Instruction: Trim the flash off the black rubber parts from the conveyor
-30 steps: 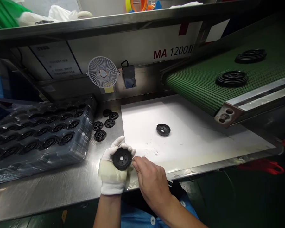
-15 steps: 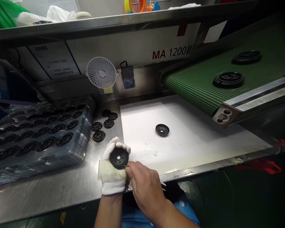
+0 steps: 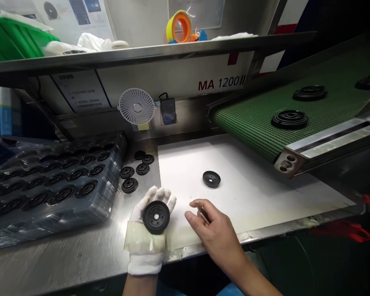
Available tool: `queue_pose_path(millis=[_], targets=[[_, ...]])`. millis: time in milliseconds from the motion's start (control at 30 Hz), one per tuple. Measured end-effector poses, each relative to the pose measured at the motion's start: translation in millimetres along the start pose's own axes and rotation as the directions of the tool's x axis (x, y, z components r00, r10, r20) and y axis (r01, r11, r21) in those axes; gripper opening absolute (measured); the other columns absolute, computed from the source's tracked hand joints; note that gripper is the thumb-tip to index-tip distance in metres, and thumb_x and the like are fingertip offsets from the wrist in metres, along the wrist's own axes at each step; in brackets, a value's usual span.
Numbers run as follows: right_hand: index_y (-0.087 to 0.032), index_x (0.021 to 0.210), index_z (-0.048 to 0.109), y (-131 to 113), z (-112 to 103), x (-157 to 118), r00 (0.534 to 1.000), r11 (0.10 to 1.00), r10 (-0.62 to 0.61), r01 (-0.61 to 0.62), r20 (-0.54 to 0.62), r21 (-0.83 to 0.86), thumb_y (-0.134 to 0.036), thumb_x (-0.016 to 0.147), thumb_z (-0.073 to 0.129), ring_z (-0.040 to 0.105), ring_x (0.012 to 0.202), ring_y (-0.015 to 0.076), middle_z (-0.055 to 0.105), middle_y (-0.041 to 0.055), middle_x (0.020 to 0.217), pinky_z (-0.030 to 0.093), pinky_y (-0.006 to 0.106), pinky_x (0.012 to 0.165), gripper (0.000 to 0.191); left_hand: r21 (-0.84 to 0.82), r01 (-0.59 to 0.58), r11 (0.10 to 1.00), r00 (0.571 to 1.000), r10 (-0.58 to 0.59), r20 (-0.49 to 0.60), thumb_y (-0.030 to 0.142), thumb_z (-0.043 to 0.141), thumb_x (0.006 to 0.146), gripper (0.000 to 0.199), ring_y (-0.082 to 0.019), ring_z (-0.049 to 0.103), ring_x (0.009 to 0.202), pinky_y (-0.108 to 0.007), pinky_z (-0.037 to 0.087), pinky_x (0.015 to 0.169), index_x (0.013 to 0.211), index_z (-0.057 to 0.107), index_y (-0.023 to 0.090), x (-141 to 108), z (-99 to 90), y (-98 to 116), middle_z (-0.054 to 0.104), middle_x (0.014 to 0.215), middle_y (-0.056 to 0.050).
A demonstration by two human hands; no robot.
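A round black ribbed part (image 3: 156, 217) with a small centre hole rests in the palm of my left hand (image 3: 144, 238), which wears a white glove with pale tape around it. The gloved fingers lie stretched out behind the part. My bare right hand (image 3: 217, 230) hovers to its right, over the near edge of the white sheet, with thumb and forefinger apart. Inside its curled other fingers shows a narrow dark thing I cannot make out. Another black part (image 3: 211, 179) lies alone on the white sheet (image 3: 185, 164).
Several black parts (image 3: 129, 185) lie on the metal table at left, beside stacked clear trays (image 3: 101, 201) filled with similar parts. A green conveyor belt (image 3: 249, 119) at right carries more of them. A small fan (image 3: 137, 107) and a phone (image 3: 168, 111) hang below the shelf (image 3: 142, 55).
My right hand has moved off the part's edge to the right, and its thumb and forefinger have parted. My left fingers have straightened behind the part. Parts on the belt have shifted slightly within the tilted view.
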State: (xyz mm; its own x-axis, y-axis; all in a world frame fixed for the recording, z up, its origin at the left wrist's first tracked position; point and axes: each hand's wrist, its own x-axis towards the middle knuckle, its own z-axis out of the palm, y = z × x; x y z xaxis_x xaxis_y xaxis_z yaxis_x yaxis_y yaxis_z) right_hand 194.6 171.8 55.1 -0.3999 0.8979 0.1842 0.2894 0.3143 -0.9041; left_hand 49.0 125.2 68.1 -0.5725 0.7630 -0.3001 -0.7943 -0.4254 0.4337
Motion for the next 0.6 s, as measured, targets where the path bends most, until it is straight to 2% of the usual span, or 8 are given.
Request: queue_pose_path(millis=[67, 200, 300, 367, 433, 500, 600], targets=[[-0.023, 0.091, 0.062, -5.6, -0.2, 2.3, 0.996, 0.999, -0.047, 0.048, 0.072, -0.012, -0.041, 0.088, 0.055, 0.055, 0.065, 0.0133, 0.062, -0.0028, 0.073, 0.041, 0.022, 0.06, 0.019, 0.056, 0.004, 0.998, 1.0, -0.006, 0.022, 0.011, 0.057, 0.075, 0.026, -0.034, 0.057, 0.108, -0.052, 0.048, 0.09, 0.1, 0.065, 0.011, -4.8, -2.2, -4.2, 0.065, 0.106, -0.017], [-0.024, 0.087, 0.065, -17.7, 2.4, 7.1, 0.98, 0.984, -0.135, 0.149, 0.143, -0.094, -0.033, 0.087, 0.056, 0.057, 0.068, 0.0135, 0.064, -0.003, 0.076, 0.04, 0.022, 0.062, 0.013, 0.168, -0.028, 0.985, 0.993, 0.008, 0.116, 0.011, 0.06, 0.073, 0.031, -0.03, 0.06, 0.104, -0.041, 0.051, 0.089, 0.103, 0.066, 0.015, -11.2, -9.4, -11.5, 0.066, 0.107, -0.014], [-0.022, 0.074, 0.061, -20.8, 4.5, 11.6, 0.976, 0.967, -0.147, 0.176, 0.161, -0.186, -0.032, 0.089, 0.053, 0.052, 0.059, 0.0125, 0.058, -0.0041, 0.063, 0.037, 0.021, 0.056, 0.02, 0.16, 0.027, 0.987, 0.997, -0.038, 0.064, 0.012, 0.059, 0.075, 0.027, -0.029, 0.061, 0.101, -0.039, 0.052, 0.088, 0.101, 0.067, 0.012, -12.3, -10.5, -13.3, 0.067, 0.105, -0.016], [-0.021, 0.07, 0.057, -18.3, 2.2, 15.3, 0.985, 0.975, -0.14, 0.155, 0.102, -0.16, -0.035, 0.091, 0.048, 0.05, 0.058, 0.0123, 0.055, -0.004, 0.061, 0.036, 0.021, 0.054, 0.027, 0.099, 0.093, 0.991, 0.995, -0.095, 0.022, 0.013, 0.058, 0.077, 0.024, -0.031, 0.06, 0.103, -0.043, 0.051, 0.089, 0.098, 0.067, 0.01, -11.5, -9.7, -12.7, 0.066, 0.105, -0.018], [-0.021, 0.073, 0.055, -12.2, -5.2, 19.2, 0.994, 0.983, -0.111, 0.109, -0.006, -0.149, -0.039, 0.092, 0.046, 0.051, 0.059, 0.0127, 0.056, -0.0037, 0.063, 0.037, 0.021, 0.054, 0.028, 0.028, 0.182, 0.983, 0.983, -0.182, 0.004, 0.014, 0.058, 0.078, 0.023, -0.034, 0.056, 0.108, -0.05, 0.048, 0.091, 0.098, 0.067, 0.008, -10.8, -9.0, -10.7, 0.064, 0.109, -0.021], [-0.022, 0.082, 0.055, -4.2, -16.7, 22.0, 0.993, 0.965, -0.086, 0.064, -0.075, -0.253, -0.041, 0.088, 0.052, 0.056, 0.063, 0.0149, 0.059, -0.0032, 0.069, 0.038, 0.023, 0.056, 0.02, -0.009, 0.262, 0.965, 0.965, -0.261, 0.022, 0.019, 0.056, 0.079, 0.027, -0.037, 0.052, 0.113, -0.056, 0.044, 0.093, 0.102, 0.066, 0.009, -11.9, -8.9, -7.5, 0.06, 0.117, -0.021], [-0.025, 0.103, 0.05, 2.8, -34.3, 20.6, 0.997, 0.897, -0.079, 0.066, -0.01, -0.437, -0.043, 0.086, 0.055, 0.061, 0.074, 0.0194, 0.064, -0.0007, 0.083, 0.04, 0.026, 0.06, 0.025, 0.049, 0.316, 0.948, 0.944, -0.319, 0.084, 0.022, 0.053, 0.081, 0.037, -0.038, 0.048, 0.118, -0.061, 0.039, 0.095, 0.116, 0.06, 0.013, -17.4, -10.8, -1.3, 0.054, 0.127, -0.019]])
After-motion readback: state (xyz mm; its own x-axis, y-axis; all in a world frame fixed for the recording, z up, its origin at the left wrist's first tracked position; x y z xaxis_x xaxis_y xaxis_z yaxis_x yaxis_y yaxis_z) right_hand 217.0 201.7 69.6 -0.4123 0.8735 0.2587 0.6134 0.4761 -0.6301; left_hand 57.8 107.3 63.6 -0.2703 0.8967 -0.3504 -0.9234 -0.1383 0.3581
